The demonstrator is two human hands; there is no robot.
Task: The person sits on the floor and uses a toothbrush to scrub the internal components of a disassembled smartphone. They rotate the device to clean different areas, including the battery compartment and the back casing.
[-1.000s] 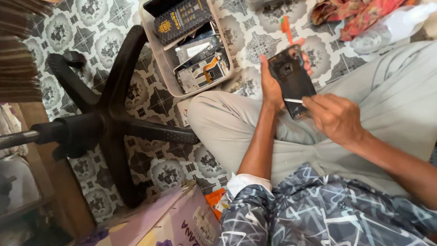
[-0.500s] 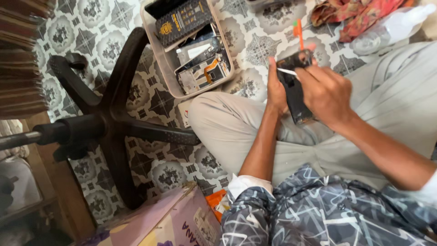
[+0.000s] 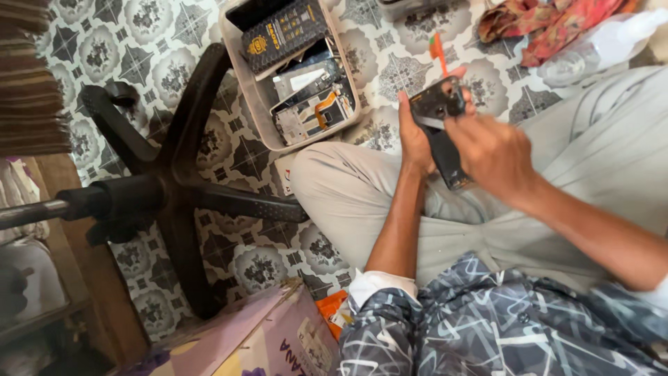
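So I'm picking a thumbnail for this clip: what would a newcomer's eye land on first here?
First the two hands at upper right: the left hand holds a dark opened phone, and the right hand works on it over the lap. Next, the black chair base sprawled over the patterned floor at left. Above it sits a tray of phone parts.

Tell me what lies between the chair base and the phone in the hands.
In the head view, between the chair base and the phone held by the left hand and right hand lie patterned floor tiles and a parts tray.
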